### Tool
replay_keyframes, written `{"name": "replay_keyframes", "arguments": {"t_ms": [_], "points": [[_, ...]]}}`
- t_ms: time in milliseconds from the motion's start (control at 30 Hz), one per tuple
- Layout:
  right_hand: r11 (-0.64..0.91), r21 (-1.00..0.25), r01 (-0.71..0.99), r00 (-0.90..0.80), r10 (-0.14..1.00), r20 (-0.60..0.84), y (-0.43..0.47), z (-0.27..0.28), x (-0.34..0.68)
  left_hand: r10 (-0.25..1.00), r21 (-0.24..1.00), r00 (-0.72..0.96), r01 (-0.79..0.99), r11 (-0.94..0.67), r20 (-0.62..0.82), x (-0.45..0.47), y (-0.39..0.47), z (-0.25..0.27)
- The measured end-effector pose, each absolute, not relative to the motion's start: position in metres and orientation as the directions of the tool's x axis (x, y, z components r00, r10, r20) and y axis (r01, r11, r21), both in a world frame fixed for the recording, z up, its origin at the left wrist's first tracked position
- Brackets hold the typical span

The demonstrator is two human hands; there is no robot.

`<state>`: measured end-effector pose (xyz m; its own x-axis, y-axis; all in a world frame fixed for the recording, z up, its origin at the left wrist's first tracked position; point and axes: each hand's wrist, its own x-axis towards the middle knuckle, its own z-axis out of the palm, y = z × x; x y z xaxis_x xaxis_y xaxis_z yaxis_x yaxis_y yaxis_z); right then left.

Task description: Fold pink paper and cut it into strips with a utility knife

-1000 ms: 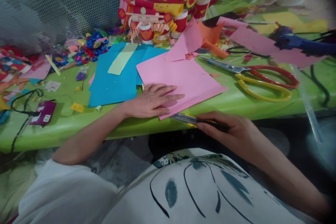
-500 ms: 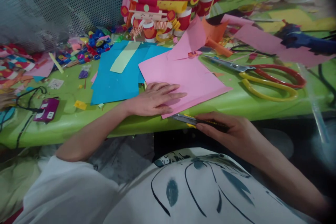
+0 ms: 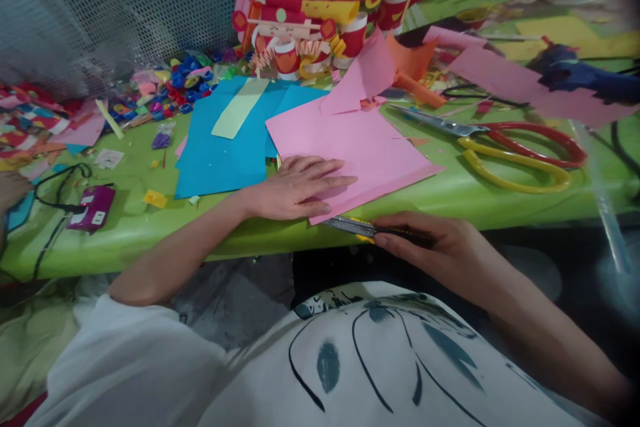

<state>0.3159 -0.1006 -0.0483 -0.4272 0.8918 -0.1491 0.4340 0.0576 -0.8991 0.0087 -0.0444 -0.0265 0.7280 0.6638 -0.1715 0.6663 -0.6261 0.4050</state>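
My left hand (image 3: 305, 188) lies flat, fingers spread, on a sheet of pink paper (image 3: 350, 137) near the table's front edge. A fold or crease runs along the paper's near side. My right hand (image 3: 425, 240) grips a utility knife (image 3: 367, 230) with a dark and yellow handle. Its blade end points left, at the near left corner of the pink paper; whether it touches the paper I cannot tell. Sheets of blue paper (image 3: 223, 160) lie partly under the pink one, with a pale green strip (image 3: 240, 110) on top.
Large scissors (image 3: 520, 150) with red and yellow handles lie to the right. Beyond them is a blue glue gun (image 3: 585, 73). Red paper-cup figures (image 3: 287, 57) stand at the back. A purple device (image 3: 93, 209) with a cable sits left, near another person's hand (image 3: 13, 190).
My hands, the knife and the pink paper stay almost still. The view has shifted very slightly. At the far left, the other person's hand has moved a little.
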Motion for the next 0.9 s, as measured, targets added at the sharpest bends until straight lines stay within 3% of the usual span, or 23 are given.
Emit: {"name": "replay_keyframes", "arguments": {"t_ms": [500, 800, 900], "points": [[0.015, -0.900, 0.436, -0.434, 0.879, -0.196, -0.100, -0.048, 0.311, 0.658, 0.407, 0.736, 0.656, -0.636, -0.159, 0.008, -0.044, -0.029], [0.054, -0.892, 0.450, -0.437, 0.884, -0.167, -0.097, -0.041, 0.310, 0.651, 0.540, 0.748, 0.603, -0.587, -0.127, 0.002, -0.048, -0.013], [0.050, -0.890, 0.454, -0.414, 0.896, -0.161, -0.098, -0.042, 0.311, 0.672, 0.507, 0.734, 0.617, -0.602, -0.095, -0.009, -0.056, -0.005]]}}
